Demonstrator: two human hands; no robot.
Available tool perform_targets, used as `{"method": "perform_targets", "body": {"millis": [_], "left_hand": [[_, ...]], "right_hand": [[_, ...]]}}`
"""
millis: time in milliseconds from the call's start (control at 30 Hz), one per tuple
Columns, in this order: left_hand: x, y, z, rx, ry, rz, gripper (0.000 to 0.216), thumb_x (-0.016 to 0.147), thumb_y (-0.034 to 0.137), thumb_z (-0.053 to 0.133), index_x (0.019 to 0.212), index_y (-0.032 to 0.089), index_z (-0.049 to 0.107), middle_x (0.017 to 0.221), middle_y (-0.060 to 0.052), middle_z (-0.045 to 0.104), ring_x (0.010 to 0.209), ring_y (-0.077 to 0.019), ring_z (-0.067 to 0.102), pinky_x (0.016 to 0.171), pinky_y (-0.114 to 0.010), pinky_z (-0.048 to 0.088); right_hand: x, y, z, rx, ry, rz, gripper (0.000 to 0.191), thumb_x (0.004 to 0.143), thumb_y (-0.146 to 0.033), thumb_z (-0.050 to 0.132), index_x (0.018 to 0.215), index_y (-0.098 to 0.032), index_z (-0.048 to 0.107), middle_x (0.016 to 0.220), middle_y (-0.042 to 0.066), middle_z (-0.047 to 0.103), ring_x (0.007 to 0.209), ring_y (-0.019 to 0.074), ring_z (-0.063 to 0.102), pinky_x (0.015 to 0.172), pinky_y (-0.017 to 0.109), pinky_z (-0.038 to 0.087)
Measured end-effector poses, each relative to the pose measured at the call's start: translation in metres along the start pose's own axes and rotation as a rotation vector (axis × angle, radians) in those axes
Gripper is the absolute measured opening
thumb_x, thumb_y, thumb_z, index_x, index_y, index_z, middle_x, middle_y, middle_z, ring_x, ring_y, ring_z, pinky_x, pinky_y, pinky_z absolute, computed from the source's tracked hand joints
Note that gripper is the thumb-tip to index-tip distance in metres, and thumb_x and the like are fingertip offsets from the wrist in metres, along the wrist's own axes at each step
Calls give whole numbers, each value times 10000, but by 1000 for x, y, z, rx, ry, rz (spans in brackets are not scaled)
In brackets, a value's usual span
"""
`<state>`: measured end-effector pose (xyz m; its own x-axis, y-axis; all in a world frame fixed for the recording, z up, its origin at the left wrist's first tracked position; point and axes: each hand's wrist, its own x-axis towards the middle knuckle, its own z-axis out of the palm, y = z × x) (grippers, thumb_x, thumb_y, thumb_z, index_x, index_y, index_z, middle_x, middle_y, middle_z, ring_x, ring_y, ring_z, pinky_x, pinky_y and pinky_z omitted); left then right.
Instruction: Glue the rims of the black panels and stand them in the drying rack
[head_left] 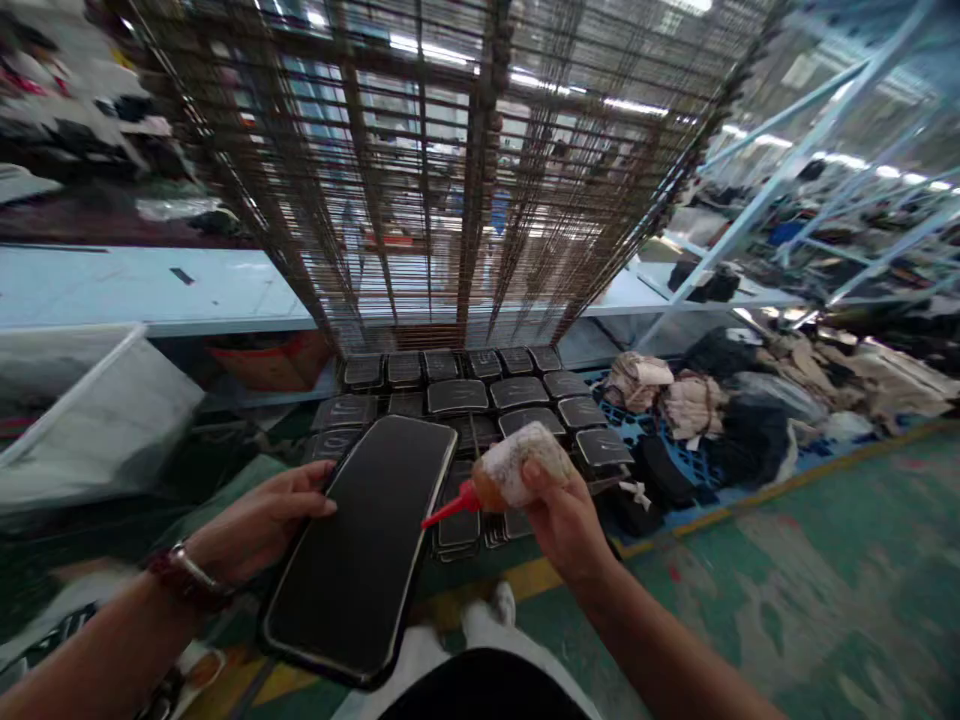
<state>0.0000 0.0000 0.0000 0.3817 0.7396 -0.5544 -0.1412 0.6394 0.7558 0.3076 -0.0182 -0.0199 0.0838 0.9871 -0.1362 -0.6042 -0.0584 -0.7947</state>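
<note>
My left hand [281,515] grips the left edge of a black rounded rectangular panel [364,540], thumb on top and the other fingers partly hidden along the rim. The panel is tilted and has a pale line along its border. In my right hand [559,505] is a squeeze bottle [521,465], whitish and worn, with amber-brown showing near its neck. Its red nozzle [454,503] points left and down at the panel's right edge; whether the tip touches cannot be made out. Several similar black panels [457,397] lie in rows beyond my hands.
A tall wire drying rack [465,180] leans up behind the panels. A white bin [97,420] stands left, near an orange box [274,362]. Bundles of beige fabric pieces [694,405] lie on a blue pallet [679,465] at right. Green floor [825,580] has a yellow line.
</note>
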Motion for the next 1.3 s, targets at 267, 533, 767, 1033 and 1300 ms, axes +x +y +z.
{"method": "perform_targets", "body": {"millis": [267,533,767,1033,1300], "left_hand": [[5,-6,-4,-87,167,-7,425,629,62,785,1030,137,665,909,-115,773,747,-271,749,691,-385,619],[7,-4,-3,-100,299,30,371,703,-33,634,1051,91,602,774,-73,746,649,-218,719,623,-350,608],[14,-4,-9,-183,403,49,311,722,-84,547,958,106,618,718,-53,734,581,-188,701,578,-319,607],[25,-16,-15,-329,522,58,217,764,-58,542,874,106,632,700,-57,738,602,-202,722,599,-329,624],[39,-45,20,-297,477,150,285,733,-44,598,955,123,659,821,-83,769,665,-204,729,621,-326,624]], "right_hand": [[-12,3,2,-31,-52,13,468,679,-312,864,1081,-240,635,962,44,724,889,235,673,836,374,536],[-19,3,4,-81,-194,-10,488,682,-303,854,1110,-249,626,989,81,753,936,291,699,856,450,543],[-21,4,2,-66,-171,-16,519,652,-287,865,1115,-248,633,981,88,752,930,306,699,841,462,545],[-19,16,1,-22,-24,-27,446,710,-304,845,1104,-243,646,1017,68,737,911,249,682,841,393,545],[12,22,14,74,85,130,377,703,-340,864,995,-190,679,938,28,716,833,179,667,779,302,562]]}}
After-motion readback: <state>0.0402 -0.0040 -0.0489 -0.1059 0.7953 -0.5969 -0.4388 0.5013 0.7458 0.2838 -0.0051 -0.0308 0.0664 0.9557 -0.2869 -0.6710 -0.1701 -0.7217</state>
